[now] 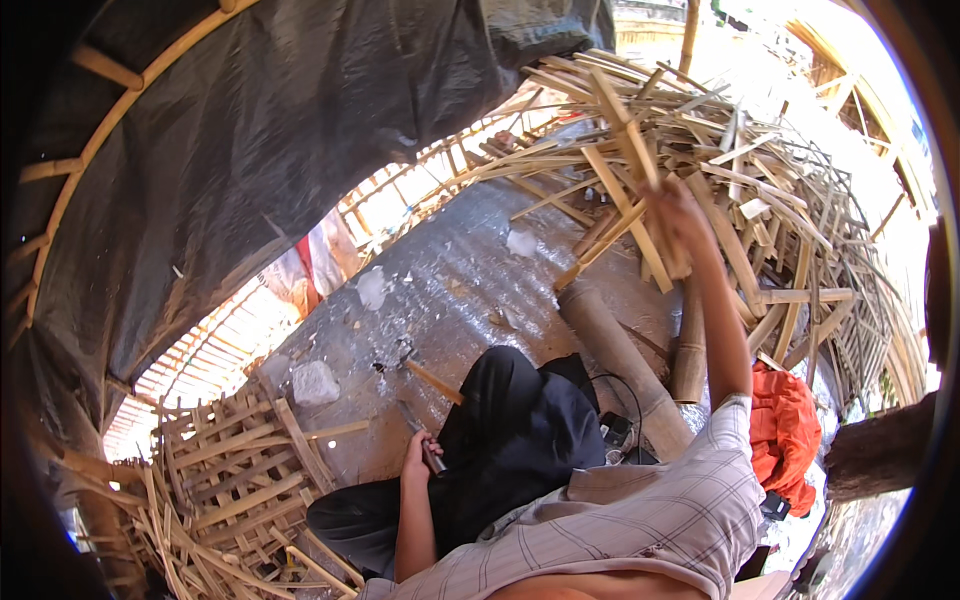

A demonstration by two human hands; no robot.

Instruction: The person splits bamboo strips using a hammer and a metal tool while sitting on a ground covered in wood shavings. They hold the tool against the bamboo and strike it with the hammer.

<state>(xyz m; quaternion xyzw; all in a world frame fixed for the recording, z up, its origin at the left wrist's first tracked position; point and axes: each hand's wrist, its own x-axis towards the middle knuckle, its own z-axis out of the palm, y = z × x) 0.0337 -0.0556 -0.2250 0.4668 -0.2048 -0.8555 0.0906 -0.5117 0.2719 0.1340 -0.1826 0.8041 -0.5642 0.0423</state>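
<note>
My right arm stretches forward to a heap of split bamboo [770, 200]. My right hand [675, 212], slightly blurred, is closed around a wide bamboo strip [622, 125] that slants up and away; more strips lie close beside it. Low beside my knee, my left hand [418, 455] grips the dark handle of a knife [407, 416], its blade pointing forward. Another tool with a wooden handle [436, 383] lies just in front of my bent leg, its dark far end on the ground sheet [450, 260].
Two thick bamboo poles [625, 360] lie right of my knees, near a black device with a cable [618, 432]. A woven bamboo panel [235, 465] sits at the left. Orange cloth [785, 435] lies by my right side. A dark tarp [300, 110] hangs at the upper left.
</note>
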